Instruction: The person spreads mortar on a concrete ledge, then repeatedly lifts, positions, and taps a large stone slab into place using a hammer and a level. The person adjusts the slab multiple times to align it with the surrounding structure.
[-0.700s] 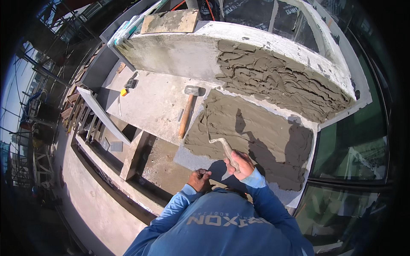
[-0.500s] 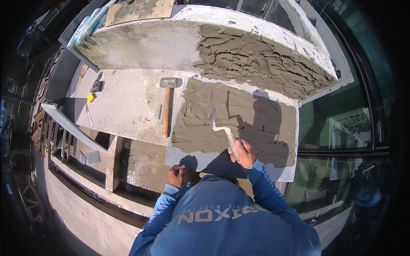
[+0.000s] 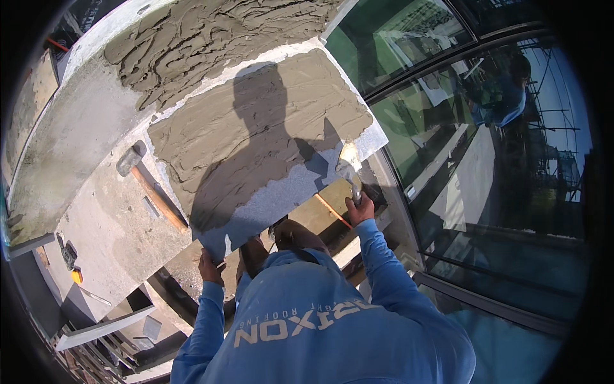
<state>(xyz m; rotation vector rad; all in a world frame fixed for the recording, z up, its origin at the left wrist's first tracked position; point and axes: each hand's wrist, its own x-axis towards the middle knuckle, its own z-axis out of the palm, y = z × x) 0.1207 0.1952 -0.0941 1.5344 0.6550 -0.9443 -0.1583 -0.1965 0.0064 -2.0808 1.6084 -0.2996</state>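
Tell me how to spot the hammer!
Find the big slab spread with brownish mortar. Just left of it, on pale concrete, lies the hammer. Unlike the tiny grey strip beside it, it has a chunky head and long wooden handle.

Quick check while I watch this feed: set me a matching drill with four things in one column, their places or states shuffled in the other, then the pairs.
Column one
1. Trowel
2. Hammer
3. Grey slab
4. Left hand

Column two
A. Spread with mortar over most of its top
B. At the slab's near left corner
C. Held in the right hand
D. Lying on the pale surface left of the slab

Right pairs: 1-C, 2-D, 3-A, 4-B
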